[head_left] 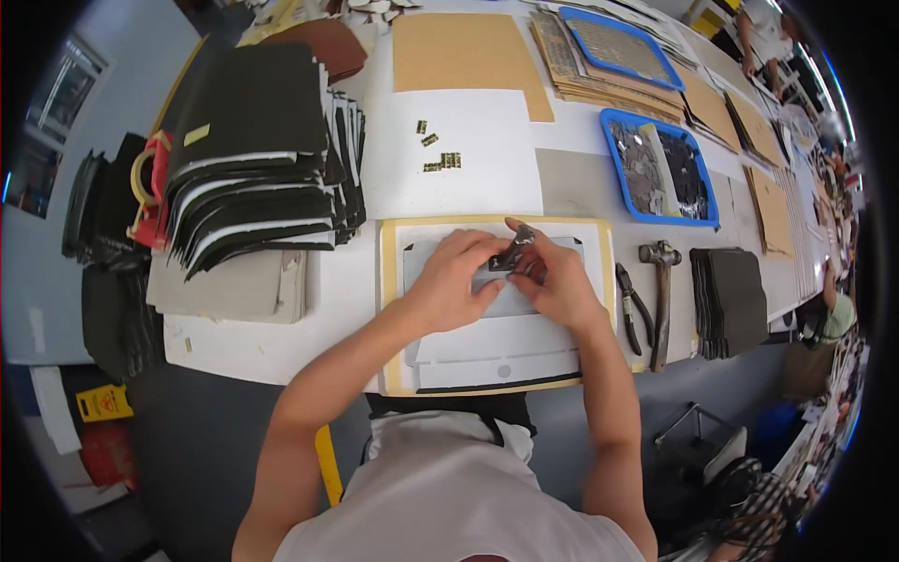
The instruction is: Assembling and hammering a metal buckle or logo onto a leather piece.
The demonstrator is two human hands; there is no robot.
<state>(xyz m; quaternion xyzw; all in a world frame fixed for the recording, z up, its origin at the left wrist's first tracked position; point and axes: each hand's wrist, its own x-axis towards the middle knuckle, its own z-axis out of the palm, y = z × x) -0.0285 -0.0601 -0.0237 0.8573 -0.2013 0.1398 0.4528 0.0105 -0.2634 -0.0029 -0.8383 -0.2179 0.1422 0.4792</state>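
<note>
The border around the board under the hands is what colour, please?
The border is pale yellow, best seen in the head view.

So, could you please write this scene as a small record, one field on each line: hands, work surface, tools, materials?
Left hand: over a grey panel, fingers close to the dark metal piece; contact unclear
Right hand: fingers around a dark metal piece
Work surface: yellow-edged board under the panel
Tools, right of board: pliers, then hammer
Materials beyond board: small gold pieces on white sheet
Materials, left: tall stack of black sheets
</note>
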